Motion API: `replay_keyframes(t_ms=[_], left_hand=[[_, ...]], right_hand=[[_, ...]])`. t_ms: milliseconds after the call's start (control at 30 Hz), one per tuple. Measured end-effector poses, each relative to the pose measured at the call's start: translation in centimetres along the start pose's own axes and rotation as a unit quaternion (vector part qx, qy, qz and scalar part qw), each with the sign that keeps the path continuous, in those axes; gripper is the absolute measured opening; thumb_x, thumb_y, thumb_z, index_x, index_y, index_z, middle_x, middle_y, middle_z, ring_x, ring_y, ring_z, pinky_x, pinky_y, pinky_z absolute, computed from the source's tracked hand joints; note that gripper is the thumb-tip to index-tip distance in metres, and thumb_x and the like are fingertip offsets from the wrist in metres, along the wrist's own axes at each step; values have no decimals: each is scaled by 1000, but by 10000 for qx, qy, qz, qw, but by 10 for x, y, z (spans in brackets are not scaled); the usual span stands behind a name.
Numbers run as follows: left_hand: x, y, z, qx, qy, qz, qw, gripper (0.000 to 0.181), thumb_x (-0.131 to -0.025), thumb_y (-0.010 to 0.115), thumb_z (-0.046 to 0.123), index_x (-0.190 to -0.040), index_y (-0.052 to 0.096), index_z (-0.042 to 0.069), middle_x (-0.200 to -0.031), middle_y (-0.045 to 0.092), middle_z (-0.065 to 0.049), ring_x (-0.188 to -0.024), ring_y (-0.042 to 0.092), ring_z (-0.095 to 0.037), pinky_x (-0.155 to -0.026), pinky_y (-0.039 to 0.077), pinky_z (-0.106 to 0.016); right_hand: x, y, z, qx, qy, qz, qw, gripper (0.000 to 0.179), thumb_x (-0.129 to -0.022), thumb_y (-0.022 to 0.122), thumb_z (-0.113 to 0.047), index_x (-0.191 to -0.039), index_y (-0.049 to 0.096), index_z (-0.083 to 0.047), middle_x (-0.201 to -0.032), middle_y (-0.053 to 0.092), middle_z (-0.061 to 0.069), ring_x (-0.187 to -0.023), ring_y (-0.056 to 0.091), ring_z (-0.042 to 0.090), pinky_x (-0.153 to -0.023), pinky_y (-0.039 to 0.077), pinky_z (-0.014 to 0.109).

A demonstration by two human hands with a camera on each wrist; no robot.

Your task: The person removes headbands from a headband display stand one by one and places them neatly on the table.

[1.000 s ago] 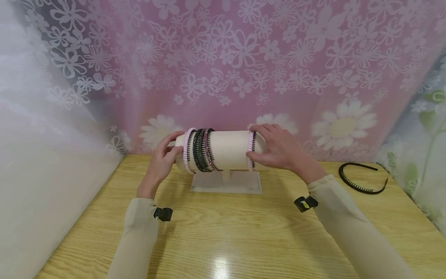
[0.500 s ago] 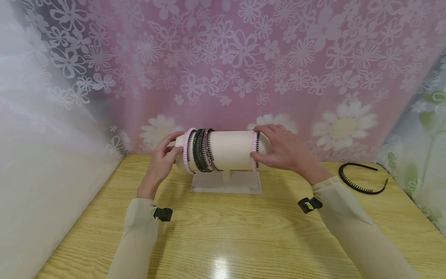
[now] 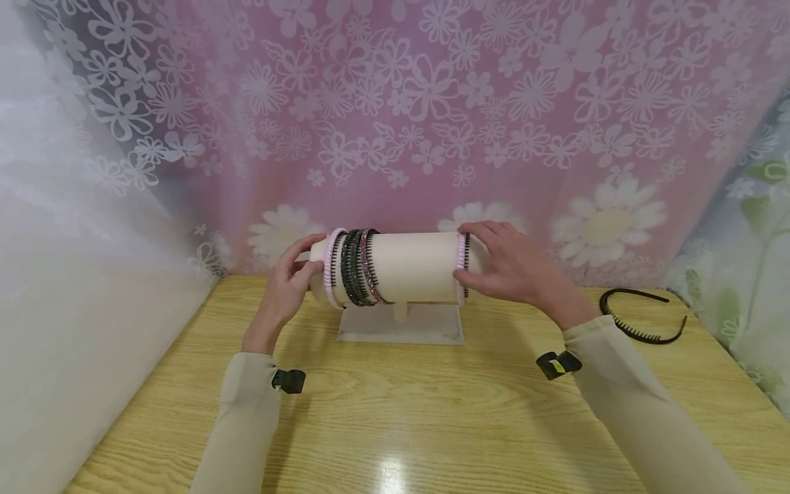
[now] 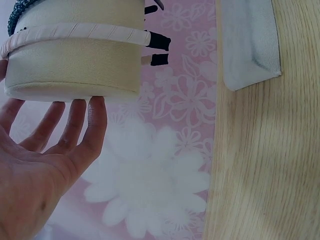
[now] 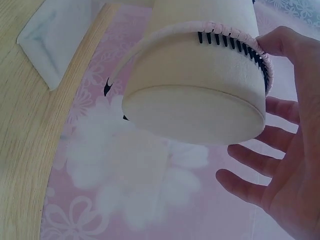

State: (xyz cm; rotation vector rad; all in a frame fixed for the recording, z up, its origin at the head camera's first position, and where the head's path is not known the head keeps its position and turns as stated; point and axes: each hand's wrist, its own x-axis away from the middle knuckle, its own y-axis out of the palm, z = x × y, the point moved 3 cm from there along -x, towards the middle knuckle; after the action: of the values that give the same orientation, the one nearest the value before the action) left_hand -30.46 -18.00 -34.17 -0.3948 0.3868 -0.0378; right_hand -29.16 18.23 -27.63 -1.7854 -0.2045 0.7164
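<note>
I see the left hand (image 3: 285, 281), fingers spread, still touching the left end of the roll (image 3: 415, 264). The right hand (image 3: 512, 266) pinches the lone pink headband (image 3: 461, 254), now nearer the roll's right end than before

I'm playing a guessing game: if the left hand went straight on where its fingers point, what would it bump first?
Probably the cream headband display roll: the left hand seems to touch its end with its fingertips, though depth is unclear.
</note>
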Motion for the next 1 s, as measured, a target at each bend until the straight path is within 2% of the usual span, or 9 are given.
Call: replay_keyframes(t_ms=[167,733,900,1000], left_hand=[[0,0,-1,34,-1,-6,10000,42,-105,54,36,-147,53,38,-148,49,-3,-123,63,-28,-83,57,-39],[-1,2,-1,132,64,-29,9999,42,-105,55,34,-147,54,36,-147,50,-2,-119,64,-27,-78,58,-33],[-2,2,-3,212,50,-37,9998,42,-105,54,33,-148,53,34,-147,50,-3,-117,63,-26,-78,58,-31],[-2,2,-2,259,38,-15,9997,42,-105,54,32,-148,53,33,-146,50,-4,-117,63,-26,-78,58,-30]], right_hand=[[2,0,4,-154,55,12,9999,66,-90,73,-41,-144,52,-8,-143,57,21,-130,53,44,-105,44,63],[10,-3,14,-12,217,48,9998,67,-88,75,-39,-144,54,-9,-144,56,20,-126,57,43,-100,49,60],[13,-4,16,-179,270,45,9995,67,-89,75,-36,-146,53,-10,-145,55,19,-124,59,40,-96,52,58],[15,-4,16,-473,344,-24,9983,67,-91,73,-34,-150,49,-12,-146,52,18,-122,60,38,-92,55,55]])
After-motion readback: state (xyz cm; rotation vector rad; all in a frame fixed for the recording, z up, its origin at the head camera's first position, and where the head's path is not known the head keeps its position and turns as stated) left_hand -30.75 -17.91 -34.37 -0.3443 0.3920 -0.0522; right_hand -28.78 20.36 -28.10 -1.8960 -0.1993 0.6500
